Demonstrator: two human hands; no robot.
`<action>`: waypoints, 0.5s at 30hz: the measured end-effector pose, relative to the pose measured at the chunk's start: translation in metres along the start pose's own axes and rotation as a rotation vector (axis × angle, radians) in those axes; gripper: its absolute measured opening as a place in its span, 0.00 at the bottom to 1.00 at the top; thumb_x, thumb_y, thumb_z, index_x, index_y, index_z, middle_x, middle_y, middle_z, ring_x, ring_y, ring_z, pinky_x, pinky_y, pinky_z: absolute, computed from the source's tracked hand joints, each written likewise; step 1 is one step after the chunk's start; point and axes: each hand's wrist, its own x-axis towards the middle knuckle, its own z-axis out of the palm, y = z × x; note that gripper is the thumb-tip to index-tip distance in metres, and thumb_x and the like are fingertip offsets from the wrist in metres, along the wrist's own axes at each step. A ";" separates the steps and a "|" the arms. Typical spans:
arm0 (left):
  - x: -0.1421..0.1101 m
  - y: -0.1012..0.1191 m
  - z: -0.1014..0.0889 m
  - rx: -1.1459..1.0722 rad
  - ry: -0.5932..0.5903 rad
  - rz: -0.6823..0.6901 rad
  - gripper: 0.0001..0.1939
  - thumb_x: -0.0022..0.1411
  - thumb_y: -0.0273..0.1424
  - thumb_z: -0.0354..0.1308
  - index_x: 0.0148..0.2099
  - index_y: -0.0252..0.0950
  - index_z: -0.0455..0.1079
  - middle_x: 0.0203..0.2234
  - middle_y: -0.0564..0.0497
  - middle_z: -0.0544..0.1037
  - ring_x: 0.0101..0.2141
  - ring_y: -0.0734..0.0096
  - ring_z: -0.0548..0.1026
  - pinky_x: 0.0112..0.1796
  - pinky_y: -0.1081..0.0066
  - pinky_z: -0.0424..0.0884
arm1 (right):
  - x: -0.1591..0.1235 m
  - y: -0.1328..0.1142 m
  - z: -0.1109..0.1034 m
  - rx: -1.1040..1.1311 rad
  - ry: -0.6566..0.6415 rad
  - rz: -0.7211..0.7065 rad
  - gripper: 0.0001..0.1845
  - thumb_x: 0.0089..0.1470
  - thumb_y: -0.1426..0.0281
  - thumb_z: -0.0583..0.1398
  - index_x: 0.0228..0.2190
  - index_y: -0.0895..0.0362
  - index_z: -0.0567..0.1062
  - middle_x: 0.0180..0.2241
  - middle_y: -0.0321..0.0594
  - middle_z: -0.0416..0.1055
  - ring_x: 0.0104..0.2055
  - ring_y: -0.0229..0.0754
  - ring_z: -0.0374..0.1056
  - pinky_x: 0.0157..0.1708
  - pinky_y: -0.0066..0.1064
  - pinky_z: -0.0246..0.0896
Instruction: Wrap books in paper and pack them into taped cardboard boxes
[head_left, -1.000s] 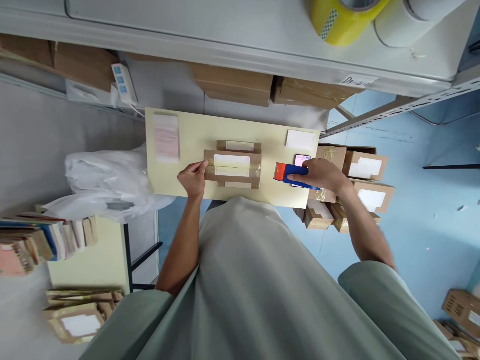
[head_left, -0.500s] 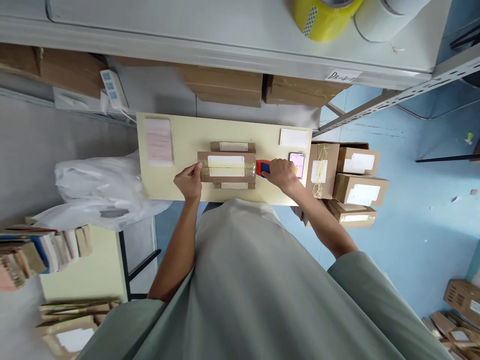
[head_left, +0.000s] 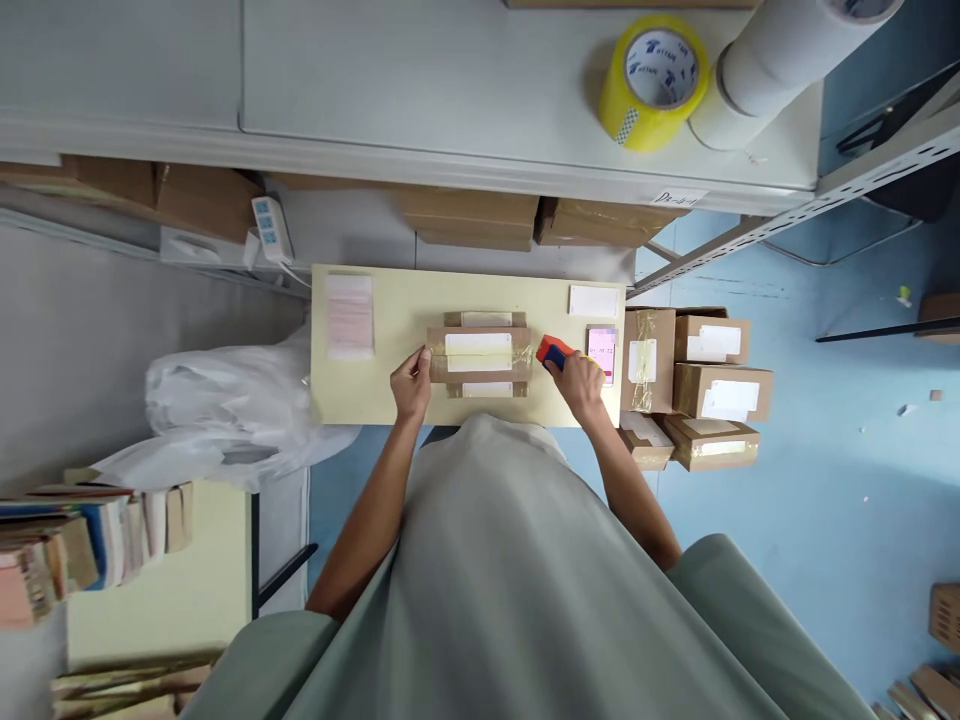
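Observation:
A brown cardboard box (head_left: 480, 377) lies on the cream tabletop (head_left: 405, 300) in front of me. Clear tape runs along its top, over a white label (head_left: 478, 343), and folds down at the right end. My left hand (head_left: 412, 382) pinches the box's left end between thumb and fingers. In my right hand (head_left: 579, 384) is a red and blue tape dispenser (head_left: 555, 350), wrapped by my fingers. It sits just right of the box, tilted and apart from it. More labelled cardboard shows along the box's far side (head_left: 486, 319) and near side (head_left: 486, 390).
A phone (head_left: 601, 352) and a white label stack (head_left: 592, 300) lie at right; a pinkish paper (head_left: 349, 316) is at left. Taped boxes (head_left: 720, 390) stand right of the table. White plastic bags (head_left: 217, 400) hang at left. A shelf (head_left: 420, 90) with yellow tape (head_left: 652, 85) overhangs the back.
The tape dispenser has come away from the box's right end and turned at an angle. My left hand keeps its pinch on the left end. The camera view has shifted.

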 end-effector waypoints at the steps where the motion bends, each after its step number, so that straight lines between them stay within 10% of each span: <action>1: 0.001 0.002 -0.003 -0.015 0.010 0.008 0.23 0.71 0.52 0.60 0.38 0.37 0.81 0.33 0.45 0.86 0.42 0.58 0.85 0.45 0.68 0.80 | -0.006 0.002 -0.005 0.018 0.018 0.017 0.29 0.77 0.51 0.56 0.54 0.68 0.76 0.44 0.68 0.83 0.50 0.60 0.83 0.39 0.36 0.69; 6: 0.013 0.050 -0.016 -0.137 0.077 0.112 0.25 0.75 0.53 0.59 0.53 0.37 0.83 0.54 0.36 0.86 0.57 0.53 0.84 0.54 0.63 0.81 | -0.039 -0.001 -0.054 0.104 0.132 0.048 0.30 0.77 0.48 0.54 0.55 0.63 0.73 0.46 0.64 0.83 0.50 0.60 0.83 0.39 0.35 0.66; 15: 0.044 0.233 -0.026 -0.315 -0.105 0.711 0.24 0.83 0.48 0.51 0.59 0.41 0.83 0.54 0.44 0.87 0.58 0.57 0.84 0.64 0.59 0.76 | -0.049 -0.083 -0.194 0.133 0.563 -0.183 0.40 0.75 0.40 0.48 0.63 0.62 0.68 0.48 0.61 0.82 0.51 0.64 0.79 0.45 0.39 0.65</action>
